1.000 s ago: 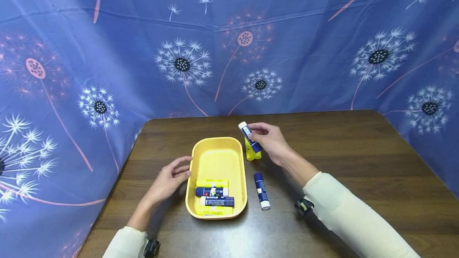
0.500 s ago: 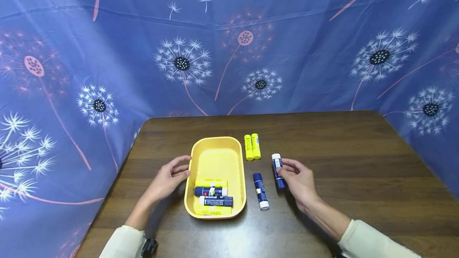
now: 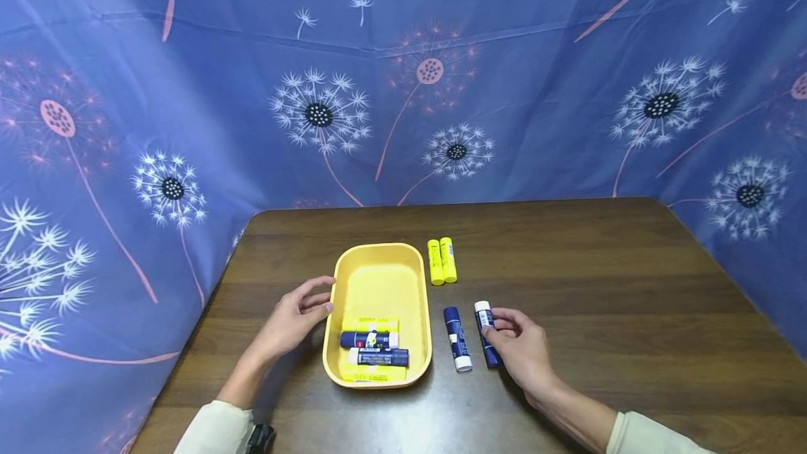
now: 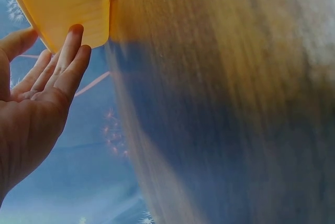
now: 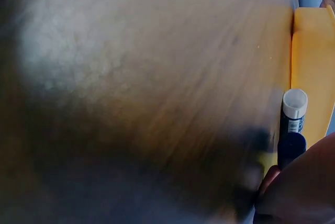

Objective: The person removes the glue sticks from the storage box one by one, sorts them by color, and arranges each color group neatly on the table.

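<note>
My right hand (image 3: 523,349) pinches a dark blue glue stick (image 3: 486,331) with a white cap, low over or on the table. Just left of it lies another blue glue stick (image 3: 457,339), its white end toward me. With straight, relaxed fingers my left hand (image 3: 293,317) touches the left wall of a yellow tray (image 3: 378,286); the left wrist view shows those fingers (image 4: 73,51) against the tray's side. At the tray's near end lie two blue glue sticks (image 3: 378,356) between two yellow sticks (image 3: 372,325). In the right wrist view, the held stick's blue end (image 5: 291,146) shows beside my hand.
Two yellow sticks (image 3: 441,260) lie side by side on the wooden table (image 3: 599,279), right of the tray's far end. A blue cloth (image 3: 391,90) with dandelion prints hangs behind and to the left of the table.
My right hand has carried the blue glue stick from above the two yellow sticks, rightward and then toward me, to beside the other blue one. My left hand has stayed at the tray.
</note>
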Demonstrator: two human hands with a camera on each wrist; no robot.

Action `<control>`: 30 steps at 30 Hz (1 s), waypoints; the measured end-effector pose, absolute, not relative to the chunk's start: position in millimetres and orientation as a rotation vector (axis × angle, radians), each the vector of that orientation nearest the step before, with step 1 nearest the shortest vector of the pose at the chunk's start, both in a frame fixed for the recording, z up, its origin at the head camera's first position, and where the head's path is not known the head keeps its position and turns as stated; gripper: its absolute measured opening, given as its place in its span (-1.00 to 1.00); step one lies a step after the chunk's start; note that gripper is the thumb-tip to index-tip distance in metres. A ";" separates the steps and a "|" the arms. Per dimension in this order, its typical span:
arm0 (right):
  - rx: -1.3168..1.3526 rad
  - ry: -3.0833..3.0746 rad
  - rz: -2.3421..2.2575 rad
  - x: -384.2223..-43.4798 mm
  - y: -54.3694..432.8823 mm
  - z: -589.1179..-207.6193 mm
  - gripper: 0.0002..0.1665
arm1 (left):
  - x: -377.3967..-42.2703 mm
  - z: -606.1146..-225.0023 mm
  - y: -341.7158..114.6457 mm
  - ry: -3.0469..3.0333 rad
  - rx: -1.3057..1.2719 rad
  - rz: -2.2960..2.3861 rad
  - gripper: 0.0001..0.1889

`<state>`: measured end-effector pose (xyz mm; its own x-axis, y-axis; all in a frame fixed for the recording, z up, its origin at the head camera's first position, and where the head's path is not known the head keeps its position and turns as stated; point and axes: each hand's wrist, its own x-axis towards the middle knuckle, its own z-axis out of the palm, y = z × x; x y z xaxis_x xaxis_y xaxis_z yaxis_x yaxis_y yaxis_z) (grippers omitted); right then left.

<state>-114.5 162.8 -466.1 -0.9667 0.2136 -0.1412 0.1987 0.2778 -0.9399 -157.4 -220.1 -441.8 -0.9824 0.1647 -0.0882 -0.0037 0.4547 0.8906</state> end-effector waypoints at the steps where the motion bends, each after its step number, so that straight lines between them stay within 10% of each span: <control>1: -0.391 -2.503 1.830 -114.0 162.9 -467.2 -0.51 | -157.5 -441.9 -219.8 2.536 0.141 1.561 -0.51; 30: -0.245 -2.588 1.955 -140.4 179.3 -454.8 -0.54 | -157.8 -445.3 -221.5 2.536 0.159 1.571 -0.50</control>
<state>-140.4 179.3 -454.8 -0.9825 0.0526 -0.1785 0.1861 0.2685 -0.9451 -157.8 -221.5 -445.3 -0.9825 0.1705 -0.0747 0.0090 0.4445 0.8957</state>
